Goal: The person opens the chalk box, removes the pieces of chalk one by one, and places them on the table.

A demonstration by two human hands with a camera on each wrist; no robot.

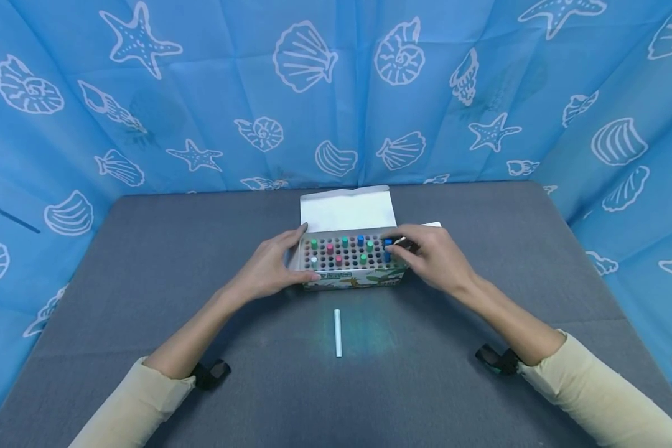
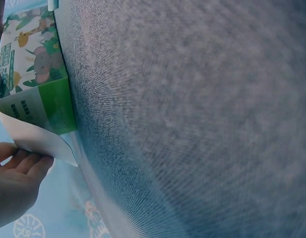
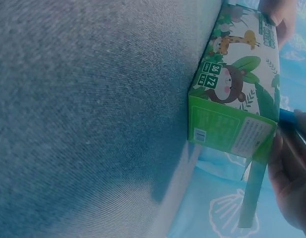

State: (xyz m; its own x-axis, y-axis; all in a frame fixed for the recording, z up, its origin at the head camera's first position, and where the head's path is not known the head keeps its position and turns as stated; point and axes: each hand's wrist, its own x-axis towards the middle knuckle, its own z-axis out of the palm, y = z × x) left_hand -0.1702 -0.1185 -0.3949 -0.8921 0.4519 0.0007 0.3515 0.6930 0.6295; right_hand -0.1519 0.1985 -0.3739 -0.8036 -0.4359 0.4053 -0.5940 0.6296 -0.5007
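Observation:
A printed cardboard box (image 1: 354,279) with an inner grid of holes stands on the table, its white lid (image 1: 347,211) folded back. Green, red, blue and white chalk sticks poke up from several holes. My left hand (image 1: 266,264) grips the box's left end, thumb over the front edge; in the left wrist view its fingers (image 2: 31,166) lie against a white end flap (image 2: 38,141). At the right end my right hand (image 1: 434,255) pinches a blue chalk stick (image 1: 388,246) between thumb and fingers, right at the holes. The stick's lower part is hidden in the right wrist view.
A whitish chalk stick (image 1: 338,333) lies on the grey tabletop (image 1: 257,386) in front of the box. A narrow green side flap (image 3: 254,193) juts from the box's right end. Behind the table hangs a blue curtain (image 1: 201,93) with shell prints.

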